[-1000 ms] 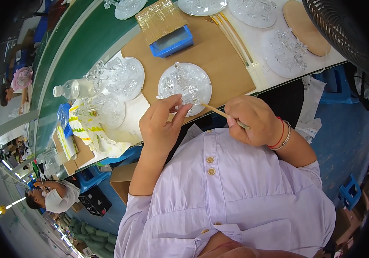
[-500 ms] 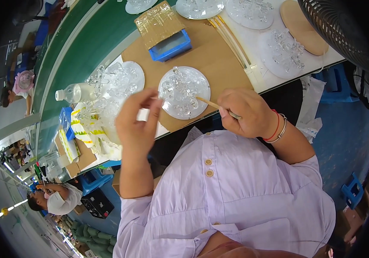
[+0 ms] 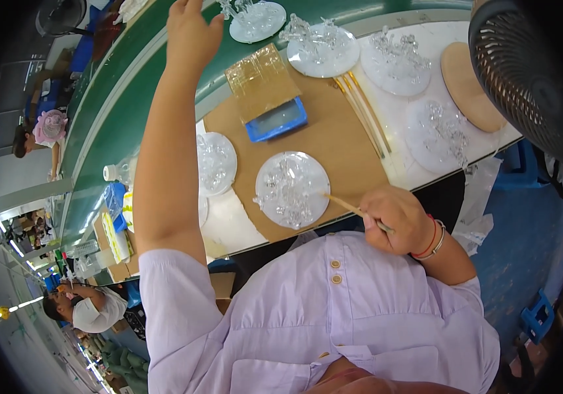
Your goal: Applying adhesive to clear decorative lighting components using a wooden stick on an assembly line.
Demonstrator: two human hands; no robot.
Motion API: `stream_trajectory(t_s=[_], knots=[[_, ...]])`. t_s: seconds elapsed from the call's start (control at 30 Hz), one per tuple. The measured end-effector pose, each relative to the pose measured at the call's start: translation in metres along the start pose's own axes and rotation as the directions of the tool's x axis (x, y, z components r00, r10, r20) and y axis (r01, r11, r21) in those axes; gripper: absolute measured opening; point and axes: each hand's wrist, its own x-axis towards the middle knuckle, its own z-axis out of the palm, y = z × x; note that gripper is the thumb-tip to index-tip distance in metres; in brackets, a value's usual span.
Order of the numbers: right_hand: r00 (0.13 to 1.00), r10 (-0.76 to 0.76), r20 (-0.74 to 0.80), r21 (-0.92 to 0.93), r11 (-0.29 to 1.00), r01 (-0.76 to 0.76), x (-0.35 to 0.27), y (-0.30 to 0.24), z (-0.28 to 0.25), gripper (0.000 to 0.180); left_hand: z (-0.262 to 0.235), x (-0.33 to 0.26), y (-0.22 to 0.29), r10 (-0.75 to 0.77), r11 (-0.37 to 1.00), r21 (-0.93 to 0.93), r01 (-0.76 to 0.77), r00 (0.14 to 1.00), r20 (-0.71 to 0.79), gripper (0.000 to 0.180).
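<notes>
Currently, the right hand (image 3: 396, 221) is closed around a slender wooden stick (image 3: 345, 204), whose tip meets the right edge of a round white disc (image 3: 321, 211) bearing clear, glassy pieces (image 3: 289, 187). That disc lies on a brown cardboard sheet (image 3: 344, 151) spread over the tabletop (image 3: 419, 165), near its front edge. The left hand (image 3: 194, 29) is stretched far out to the top of the view, its thumb apart from the fingers and nothing seen in its grasp, just beside another clear-topped disc (image 3: 255, 33); the fingertips run close to the picture's edge. Between the two discs sits a blue tub (image 3: 281, 131), partly covered by a tan flap (image 3: 262, 82). Several long, thin brushes (image 3: 365, 115) lie right of the tub, and a dark fan (image 3: 524, 79) stands at the far right.
</notes>
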Motion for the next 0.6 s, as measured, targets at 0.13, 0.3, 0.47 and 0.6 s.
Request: stream_trajectory(t_s=[0.13,0.3,0.47,0.6], knots=[[0.999,-0.034,0.008,0.081,0.996,0.033,0.008,0.004,0.001,0.016,0.062,0.060,-0.049,-0.065,0.987,-0.132,0.088,0.983,0.175,0.039],[0.999,0.030,0.015,0.092,0.995,-0.031,0.006,0.011,-0.009,0.016,0.102,0.074,-0.037,-0.044,0.873,-0.454,0.178,0.956,0.290,0.022],[0.998,0.056,-0.037,0.152,0.987,-0.050,0.002,0.014,-0.013,0.010,0.090,0.074,-0.043,-0.126,0.992,-0.017,0.127,0.992,0.030,0.016],[0.988,0.124,-0.090,0.161,0.981,-0.108,-0.011,0.007,-0.014,0.006,0.014,0.078,-0.051,0.272,0.953,0.219,-0.208,0.906,-0.323,0.014]])
